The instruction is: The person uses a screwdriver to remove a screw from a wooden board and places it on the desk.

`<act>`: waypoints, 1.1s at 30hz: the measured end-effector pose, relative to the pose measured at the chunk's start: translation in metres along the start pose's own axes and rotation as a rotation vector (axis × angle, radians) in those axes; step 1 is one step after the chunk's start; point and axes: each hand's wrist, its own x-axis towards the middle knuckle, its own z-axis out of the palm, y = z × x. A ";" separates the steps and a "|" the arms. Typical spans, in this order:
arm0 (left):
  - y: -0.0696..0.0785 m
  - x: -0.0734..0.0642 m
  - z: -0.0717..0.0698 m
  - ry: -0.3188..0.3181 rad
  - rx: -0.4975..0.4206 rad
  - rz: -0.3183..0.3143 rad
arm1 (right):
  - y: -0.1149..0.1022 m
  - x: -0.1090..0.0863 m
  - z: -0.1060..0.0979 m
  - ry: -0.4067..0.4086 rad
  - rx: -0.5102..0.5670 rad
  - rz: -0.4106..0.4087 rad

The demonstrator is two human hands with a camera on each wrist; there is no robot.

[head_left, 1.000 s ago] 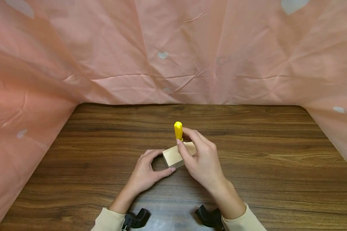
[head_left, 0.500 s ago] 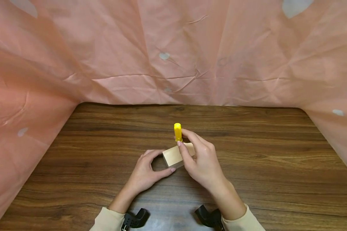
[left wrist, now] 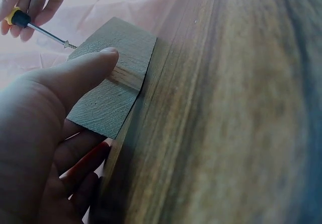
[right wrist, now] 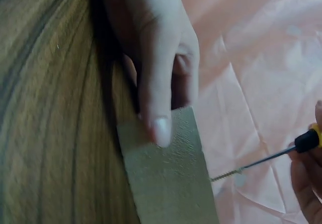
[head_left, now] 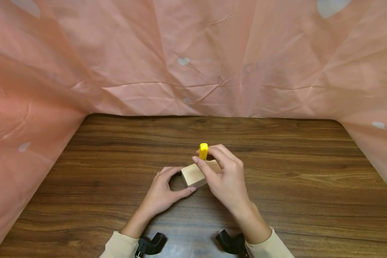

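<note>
A pale wooden block (head_left: 192, 175) lies on the table, its left end gripped between the thumb and fingers of my left hand (head_left: 162, 193). My right hand (head_left: 227, 179) pinches a screwdriver (head_left: 203, 151) with a yellow handle near its black collar, thumb against the fingers. In the right wrist view the metal shaft of the screwdriver (right wrist: 271, 157) meets the head of a thin brass-coloured screw (right wrist: 226, 175). That screw stands out of the block's upper face, much of its thread exposed. From the head view, my right hand hides the screw and part of the block.
The brown wood-grain table (head_left: 293, 179) extends around both hands. A pink cloth (head_left: 132, 53) with pale heart shapes hangs behind and at both sides. Black wrist-camera mounts (head_left: 153, 243) sit by the beige sleeves (head_left: 120, 245).
The screwdriver handle has shifted slightly to the right and lower, and my right thumb and fingers have rolled around it. My left hand and the block have stayed in place.
</note>
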 end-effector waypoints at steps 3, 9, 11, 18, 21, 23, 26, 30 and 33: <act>0.000 -0.001 -0.001 -0.002 -0.005 -0.001 | 0.001 -0.001 0.002 0.032 0.063 0.038; 0.001 -0.003 -0.002 -0.002 -0.005 0.007 | 0.001 -0.002 0.004 0.099 0.108 0.122; 0.002 -0.003 -0.003 0.001 -0.003 0.004 | 0.000 -0.002 0.004 0.109 0.104 0.114; 0.002 -0.005 -0.003 -0.002 -0.006 -0.012 | -0.004 -0.002 0.005 0.149 0.149 0.064; 0.002 -0.005 -0.003 0.001 -0.006 -0.005 | -0.005 -0.003 0.007 0.168 0.176 0.032; 0.001 -0.005 -0.003 0.002 -0.004 0.003 | -0.005 -0.003 0.007 0.168 0.182 0.019; 0.001 -0.005 -0.003 0.004 -0.004 0.009 | -0.006 -0.004 0.009 0.154 0.198 0.019; 0.001 -0.005 -0.004 0.004 -0.003 0.006 | -0.007 -0.003 0.010 0.128 0.225 0.026; 0.001 -0.005 -0.005 0.003 -0.001 0.000 | -0.008 -0.003 0.011 0.112 0.236 0.025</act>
